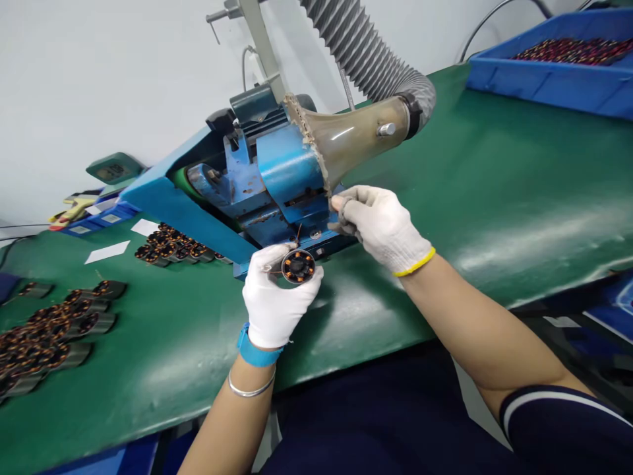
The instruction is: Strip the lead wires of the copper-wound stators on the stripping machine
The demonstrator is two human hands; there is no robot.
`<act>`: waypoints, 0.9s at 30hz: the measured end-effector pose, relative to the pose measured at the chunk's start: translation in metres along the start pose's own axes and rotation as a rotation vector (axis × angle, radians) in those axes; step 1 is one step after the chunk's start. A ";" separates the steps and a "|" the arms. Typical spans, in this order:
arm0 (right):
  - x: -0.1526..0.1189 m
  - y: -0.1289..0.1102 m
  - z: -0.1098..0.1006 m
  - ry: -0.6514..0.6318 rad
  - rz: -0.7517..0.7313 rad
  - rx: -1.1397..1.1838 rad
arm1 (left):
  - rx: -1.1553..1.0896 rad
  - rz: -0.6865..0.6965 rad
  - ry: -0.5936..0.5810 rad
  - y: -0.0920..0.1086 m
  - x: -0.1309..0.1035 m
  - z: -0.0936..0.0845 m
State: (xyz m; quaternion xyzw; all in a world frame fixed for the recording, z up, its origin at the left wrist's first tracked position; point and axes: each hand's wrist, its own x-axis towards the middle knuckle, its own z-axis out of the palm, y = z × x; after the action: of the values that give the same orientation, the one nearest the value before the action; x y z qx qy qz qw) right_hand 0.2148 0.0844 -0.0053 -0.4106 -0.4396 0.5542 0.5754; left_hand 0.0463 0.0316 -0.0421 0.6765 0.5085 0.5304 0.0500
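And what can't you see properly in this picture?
All in the head view:
Back of the copper-wound part: turned away, partly behind the left hand.
Whether the right hand pinches anything: its curled fingers hide it.
Right end of the blue tray: cut off by the right edge.
Markings on the green device: too small, blurred.

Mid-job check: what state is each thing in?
Left hand: gloved, holding wound part
Wound part: held, coil face showing
Right hand: gloved, fingers curled, grip unclear
Blue machine: running or stopped, cannot tell
Grey hose: bent, joined to funnel
Blue bin: open-topped, holding small parts
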 end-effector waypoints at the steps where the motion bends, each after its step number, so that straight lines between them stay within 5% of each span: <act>1: 0.000 0.000 -0.001 -0.058 -0.006 -0.081 | -0.004 -0.018 0.010 0.001 0.001 0.001; 5: -0.007 0.007 0.004 -0.301 -0.027 -0.242 | 0.053 -0.111 -0.002 0.007 0.003 0.002; 11: -0.001 0.003 0.000 0.049 -0.121 -0.129 | 0.048 -0.154 0.042 0.014 0.003 0.008; 17: -0.008 0.010 0.005 -0.258 -0.145 -0.413 | -0.093 -0.192 0.046 0.007 0.020 0.027; 27: 0.008 0.026 0.018 -0.182 -0.240 -0.226 | -0.025 -0.215 0.084 0.014 0.048 0.040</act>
State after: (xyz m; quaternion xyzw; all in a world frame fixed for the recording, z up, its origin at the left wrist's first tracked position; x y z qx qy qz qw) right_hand 0.1906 0.0936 -0.0255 -0.3653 -0.5953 0.4634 0.5454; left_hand 0.0818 0.0797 -0.0189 0.5945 0.5731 0.5562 0.0934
